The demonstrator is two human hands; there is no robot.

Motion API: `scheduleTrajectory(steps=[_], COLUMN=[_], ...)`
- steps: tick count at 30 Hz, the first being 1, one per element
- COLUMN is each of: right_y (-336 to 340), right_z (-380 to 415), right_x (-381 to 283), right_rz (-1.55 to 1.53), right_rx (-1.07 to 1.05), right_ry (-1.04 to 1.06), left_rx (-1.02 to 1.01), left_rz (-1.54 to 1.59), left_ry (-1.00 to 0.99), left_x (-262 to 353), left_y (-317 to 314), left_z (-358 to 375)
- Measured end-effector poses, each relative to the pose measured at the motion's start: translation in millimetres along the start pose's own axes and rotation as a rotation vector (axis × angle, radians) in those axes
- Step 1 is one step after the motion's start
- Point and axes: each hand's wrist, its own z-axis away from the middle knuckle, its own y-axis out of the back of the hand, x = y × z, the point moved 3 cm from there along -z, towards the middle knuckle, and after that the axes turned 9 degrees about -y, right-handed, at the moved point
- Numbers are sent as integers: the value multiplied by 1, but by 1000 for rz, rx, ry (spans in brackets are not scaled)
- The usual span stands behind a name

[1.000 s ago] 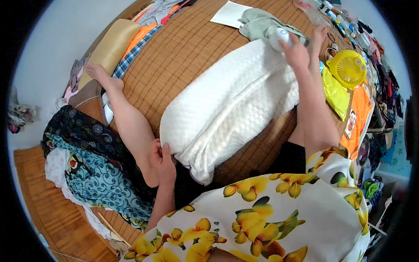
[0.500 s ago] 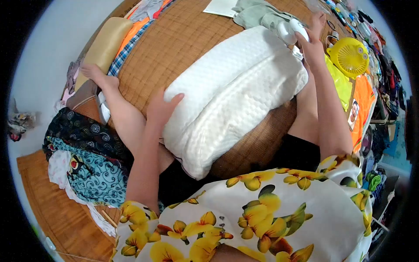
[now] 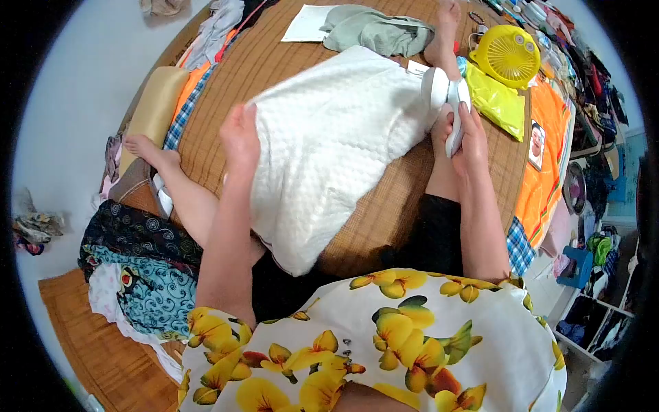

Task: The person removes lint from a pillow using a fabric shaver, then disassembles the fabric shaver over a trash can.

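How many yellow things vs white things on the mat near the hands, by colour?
Yellow: 2, the round fan and the plastic bag.
White: 3, the quilted pillow, the handheld device in the right hand, the paper sheet.
Grey-green: 1, the folded cloth.
Total: 6.

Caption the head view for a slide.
Left hand grips a white quilted pillow; right hand holds a white handheld device.

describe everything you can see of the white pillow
The white pillow is thick and oblong, in a quilted, dimpled fabric cover. It lies tilted across the person's lap and the woven mat. The left hand grips its far left edge; the right hand, holding a small white device, is at its right end.
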Motion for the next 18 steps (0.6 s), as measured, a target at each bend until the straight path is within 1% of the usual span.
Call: scheduleTrajectory(steps=[1, 3, 4, 5, 6, 7, 9, 10, 11, 13, 14, 16, 17, 18], right_y=[-1, 8, 11, 14, 16, 16, 15, 13, 12, 10, 8, 6, 5, -4], right_z=[1, 1, 3, 6, 11, 16, 21, 21, 21, 24, 29, 37, 37, 39], right_x=[-3, -2, -1, -2, 0, -1, -1, 1, 3, 6, 6, 9, 9, 6], right_rz=[-40, -62, -108, -149, -152, -171, -199, -209, -215, -201, -167, -119, -26, 66], right_rx=[-2, 4, -3, -9, -6, -38, -74, -94, -116, -129, -149, -175, -133, -102], right_ry=[21, 38, 61, 81, 76, 94, 121, 117, 111, 107, 109, 98, 124, 150], left_rx=[33, 30, 28, -15, -61, -64, -277, -336, -393, -771, -773, -587, -570, -556], left_rz=[23, -62, -65, -67, -70, -73, -256, -268, -282, -663, -666, -660, -670, -658], left_ry=[-52, -200, -211, -328, -437, -432, -595, -718, -837, -648, -638, -477, -446, -489], left_x=[40, 83, 109, 139, 157, 161, 175, 164, 138, 90, 79, 66, 63, 61], left_y=[4, 16, 18, 16, 12, 9, -4, -14, -26, -45, -46, -38, -34, -30], left_z=[-11, -28, -35, -36, -29, -21, -8, 5, 28, 97, 113, 130, 136, 137])
